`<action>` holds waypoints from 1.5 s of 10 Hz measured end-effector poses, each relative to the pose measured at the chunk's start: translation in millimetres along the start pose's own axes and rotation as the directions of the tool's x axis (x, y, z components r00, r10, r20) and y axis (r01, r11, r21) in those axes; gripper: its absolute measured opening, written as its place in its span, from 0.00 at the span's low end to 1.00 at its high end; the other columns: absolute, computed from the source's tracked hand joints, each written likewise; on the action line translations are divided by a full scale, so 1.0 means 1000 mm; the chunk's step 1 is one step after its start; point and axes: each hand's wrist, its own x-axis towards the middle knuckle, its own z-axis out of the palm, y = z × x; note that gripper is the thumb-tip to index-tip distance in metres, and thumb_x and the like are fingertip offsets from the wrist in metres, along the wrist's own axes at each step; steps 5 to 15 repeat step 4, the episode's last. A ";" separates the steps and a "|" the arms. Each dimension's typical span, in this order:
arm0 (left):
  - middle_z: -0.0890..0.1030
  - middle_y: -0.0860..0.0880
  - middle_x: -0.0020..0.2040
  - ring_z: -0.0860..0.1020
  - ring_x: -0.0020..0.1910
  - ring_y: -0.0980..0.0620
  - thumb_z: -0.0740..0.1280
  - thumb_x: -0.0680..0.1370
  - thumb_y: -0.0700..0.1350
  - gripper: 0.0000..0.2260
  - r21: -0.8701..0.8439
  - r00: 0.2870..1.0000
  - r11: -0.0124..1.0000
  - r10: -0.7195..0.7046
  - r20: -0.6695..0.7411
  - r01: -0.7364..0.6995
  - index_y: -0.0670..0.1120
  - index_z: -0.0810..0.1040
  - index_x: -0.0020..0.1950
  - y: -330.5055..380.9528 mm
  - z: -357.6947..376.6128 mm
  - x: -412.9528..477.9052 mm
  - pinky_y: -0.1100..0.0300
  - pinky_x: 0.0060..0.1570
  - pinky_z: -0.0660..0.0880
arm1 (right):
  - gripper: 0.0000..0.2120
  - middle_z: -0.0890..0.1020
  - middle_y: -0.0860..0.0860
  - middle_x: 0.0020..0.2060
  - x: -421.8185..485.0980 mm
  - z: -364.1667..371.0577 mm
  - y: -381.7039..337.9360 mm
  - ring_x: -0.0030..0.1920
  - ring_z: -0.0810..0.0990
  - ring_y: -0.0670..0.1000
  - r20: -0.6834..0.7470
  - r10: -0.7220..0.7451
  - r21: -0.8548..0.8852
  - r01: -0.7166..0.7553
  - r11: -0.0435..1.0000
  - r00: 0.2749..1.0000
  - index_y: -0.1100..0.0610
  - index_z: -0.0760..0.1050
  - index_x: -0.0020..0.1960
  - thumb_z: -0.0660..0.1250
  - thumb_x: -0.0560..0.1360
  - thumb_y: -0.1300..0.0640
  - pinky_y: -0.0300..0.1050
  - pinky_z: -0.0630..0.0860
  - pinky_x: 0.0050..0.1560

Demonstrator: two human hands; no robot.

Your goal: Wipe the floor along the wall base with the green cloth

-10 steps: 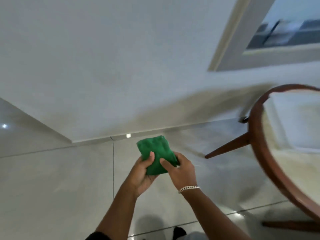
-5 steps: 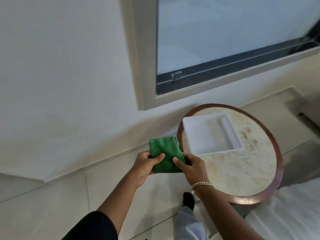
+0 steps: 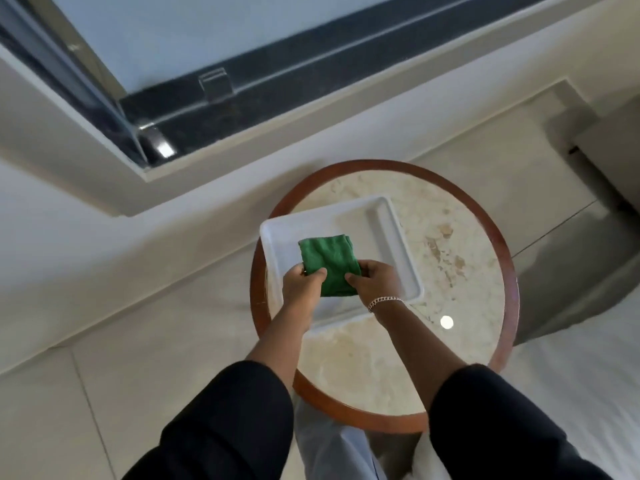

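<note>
A folded green cloth (image 3: 328,261) is held over the white square tray (image 3: 388,233) on the round table. My left hand (image 3: 303,285) grips its near left edge with thumb on top. My right hand (image 3: 375,280), with a bracelet at the wrist, grips its near right edge. Whether the cloth touches the tray cannot be told. The wall base (image 3: 194,271) runs along the pale tiled floor (image 3: 145,358) to the left of the table.
The round table (image 3: 460,271) has a marble top and a wooden rim, close to the wall. A window (image 3: 214,57) with a dark sill is above it. White bedding (image 3: 588,368) lies at the right. My legs stand below at the table's near edge.
The view has swung right and risen from the floor by the wall to above the table. Both hands carried the cloth from beside the table to over the white tray.
</note>
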 end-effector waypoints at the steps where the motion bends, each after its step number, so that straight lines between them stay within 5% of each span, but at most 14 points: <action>1: 0.80 0.49 0.56 0.78 0.53 0.45 0.67 0.76 0.45 0.11 0.107 0.998 0.993 -0.048 0.047 0.042 0.47 0.77 0.57 0.005 0.000 0.004 0.50 0.55 0.76 | 0.14 0.87 0.54 0.48 0.020 -0.001 0.007 0.49 0.84 0.53 0.000 0.022 -0.047 -0.022 0.999 1.000 0.55 0.82 0.54 0.71 0.70 0.64 0.39 0.75 0.47; 2: 0.77 0.49 0.59 0.76 0.58 0.46 0.66 0.76 0.49 0.24 0.312 0.997 0.949 0.023 0.071 -0.044 0.44 0.69 0.71 0.034 -0.019 -0.009 0.51 0.60 0.74 | 0.19 0.84 0.53 0.56 0.005 -0.017 -0.006 0.55 0.82 0.52 -0.054 -0.027 -0.112 0.021 0.993 0.998 0.57 0.78 0.61 0.73 0.71 0.59 0.43 0.76 0.59; 3: 0.78 0.46 0.67 0.76 0.64 0.46 0.66 0.76 0.47 0.21 0.424 0.976 0.880 0.216 0.040 -0.212 0.46 0.73 0.69 0.097 -0.039 -0.022 0.55 0.63 0.71 | 0.14 0.86 0.51 0.50 -0.017 -0.055 -0.050 0.48 0.83 0.48 -0.090 -0.222 -0.114 0.212 0.971 0.971 0.55 0.80 0.57 0.74 0.71 0.56 0.47 0.78 0.58; 4: 0.78 0.43 0.67 0.76 0.66 0.44 0.66 0.76 0.44 0.20 0.481 0.882 0.770 0.472 0.013 -0.419 0.44 0.75 0.68 0.187 -0.049 -0.046 0.57 0.65 0.71 | 0.09 0.87 0.47 0.43 -0.060 -0.109 -0.114 0.46 0.85 0.49 -0.075 -0.414 0.007 0.415 0.910 0.907 0.52 0.83 0.50 0.75 0.70 0.58 0.47 0.81 0.53; 15: 0.78 0.43 0.67 0.76 0.66 0.44 0.66 0.76 0.44 0.20 0.481 0.882 0.770 0.472 0.013 -0.419 0.44 0.75 0.68 0.187 -0.049 -0.046 0.57 0.65 0.71 | 0.09 0.87 0.47 0.43 -0.060 -0.109 -0.114 0.46 0.85 0.49 -0.075 -0.414 0.007 0.415 0.910 0.907 0.52 0.83 0.50 0.75 0.70 0.58 0.47 0.81 0.53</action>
